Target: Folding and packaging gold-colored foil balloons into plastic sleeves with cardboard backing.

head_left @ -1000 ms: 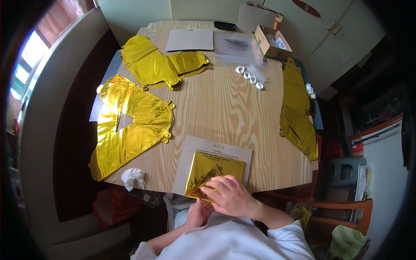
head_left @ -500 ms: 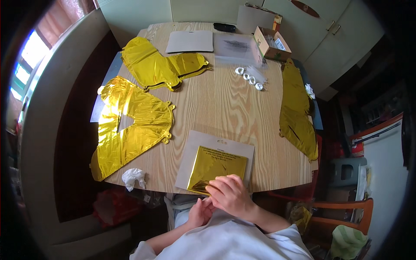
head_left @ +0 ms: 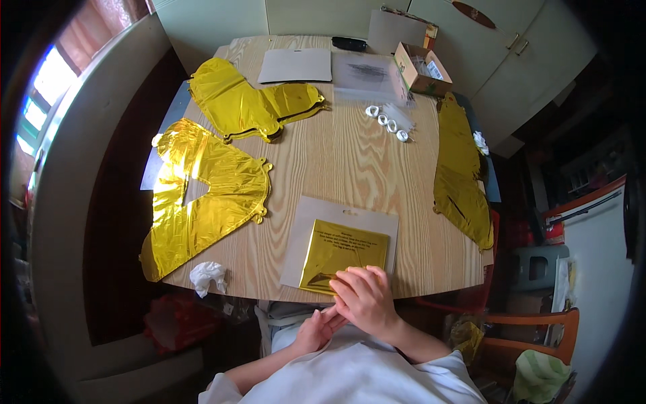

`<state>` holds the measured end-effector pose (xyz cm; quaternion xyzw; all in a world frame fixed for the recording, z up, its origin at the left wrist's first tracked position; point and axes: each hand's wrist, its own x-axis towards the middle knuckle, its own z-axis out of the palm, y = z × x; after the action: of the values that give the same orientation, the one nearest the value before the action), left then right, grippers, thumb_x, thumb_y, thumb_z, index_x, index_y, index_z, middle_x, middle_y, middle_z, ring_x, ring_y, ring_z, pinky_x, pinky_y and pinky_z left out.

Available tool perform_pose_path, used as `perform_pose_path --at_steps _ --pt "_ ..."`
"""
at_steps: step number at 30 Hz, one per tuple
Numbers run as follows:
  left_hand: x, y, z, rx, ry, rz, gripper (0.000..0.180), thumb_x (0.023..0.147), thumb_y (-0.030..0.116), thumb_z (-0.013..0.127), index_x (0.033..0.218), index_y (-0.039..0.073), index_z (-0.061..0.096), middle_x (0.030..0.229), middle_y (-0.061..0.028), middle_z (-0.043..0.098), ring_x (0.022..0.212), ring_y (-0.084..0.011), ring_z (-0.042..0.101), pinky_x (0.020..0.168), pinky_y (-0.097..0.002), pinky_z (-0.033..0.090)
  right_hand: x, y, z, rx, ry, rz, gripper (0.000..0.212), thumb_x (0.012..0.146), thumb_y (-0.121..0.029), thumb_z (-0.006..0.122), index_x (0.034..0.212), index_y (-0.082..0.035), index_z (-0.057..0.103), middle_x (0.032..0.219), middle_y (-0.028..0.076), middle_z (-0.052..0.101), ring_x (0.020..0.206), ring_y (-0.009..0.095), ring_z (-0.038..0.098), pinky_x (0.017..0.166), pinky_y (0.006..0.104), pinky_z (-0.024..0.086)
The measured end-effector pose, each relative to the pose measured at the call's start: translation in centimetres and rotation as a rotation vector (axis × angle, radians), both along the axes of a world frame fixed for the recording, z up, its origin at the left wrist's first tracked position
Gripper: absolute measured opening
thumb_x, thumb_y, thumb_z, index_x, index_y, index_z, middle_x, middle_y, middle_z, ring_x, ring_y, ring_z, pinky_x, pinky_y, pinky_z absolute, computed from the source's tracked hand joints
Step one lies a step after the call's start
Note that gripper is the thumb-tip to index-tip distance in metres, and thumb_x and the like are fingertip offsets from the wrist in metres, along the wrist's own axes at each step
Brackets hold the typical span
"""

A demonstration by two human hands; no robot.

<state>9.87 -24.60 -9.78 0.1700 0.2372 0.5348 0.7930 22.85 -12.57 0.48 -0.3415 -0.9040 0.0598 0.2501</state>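
On the table's near edge lies a flat packet: a grey backing card (head_left: 294,252) with a hang hole, and a folded gold foil balloon (head_left: 346,252) on it. Printing runs across the front, apparently on a clear bag. My right hand (head_left: 367,299) is closed over the packet's lower right corner, fingers bent and thumb mostly hidden. My left hand (head_left: 320,330) is just below the table edge. Its fingers are together and meet those of my right hand; whatever is between them is hidden.
Unfolded gold foil balloons lie at the left (head_left: 208,202), far left (head_left: 232,97) and right (head_left: 461,168). Crumpled white tissue (head_left: 208,278) sits near left. White ribbon rolls (head_left: 382,120), clear bags (head_left: 367,74), a grey card stack (head_left: 295,65) and an open cardboard box (head_left: 424,71) stand farther back.
The packet has shifted slightly right and turned a little, and its lower edge has moved away from me. My right hand has moved right and my left hand slightly right with it.
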Motion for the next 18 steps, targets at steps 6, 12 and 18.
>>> perform_pose_path --at_steps 6,12,18 --pt "0.0 0.6 0.9 0.061 -0.009 -0.046 0.072 0.104 0.05 0.023 0.15 -0.006 0.02 0.158 -0.0153 0.024 0.145 -0.0283 0.026 0.12 -0.0457 0.018 0.3 0.4 0.4 -0.009 -0.009 -0.04 0.031 0.074 -0.017 0.074 0.104 -0.013 0.067 0.113 0.001 0.061 0.109 0.019 0.056 0.098 0.0444 0.039" --pt "0.1 0.8 0.9 0.048 0.008 -0.089 0.076 0.102 0.054 0.028 0.152 -0.001 0.017 0.159 -0.0116 0.023 0.146 -0.028 0.023 0.12 -0.0459 0.014 0.9 0.5 0.2 -0.05 -0.015 -0.053 0.034 0.074 -0.019 0.075 0.106 -0.012 0.067 0.115 0.003 0.061 0.112 0.021 0.056 0.1 0.0447 0.039" --pt "-1.6 1.9 5.3 0.259 0.638 -0.187 0.05 0.098 0.02 0.055 0.143 0.001 0.043 0.128 -0.0155 0.059 0.119 -0.0237 0.057 0.099 -0.0362 0.046 3.2 1.7 -0.5 -0.132 -0.067 0.012 0.05 0.075 -0.034 0.077 0.116 -0.011 0.065 0.129 0.008 0.057 0.125 0.026 0.05 0.108 0.048 0.036"
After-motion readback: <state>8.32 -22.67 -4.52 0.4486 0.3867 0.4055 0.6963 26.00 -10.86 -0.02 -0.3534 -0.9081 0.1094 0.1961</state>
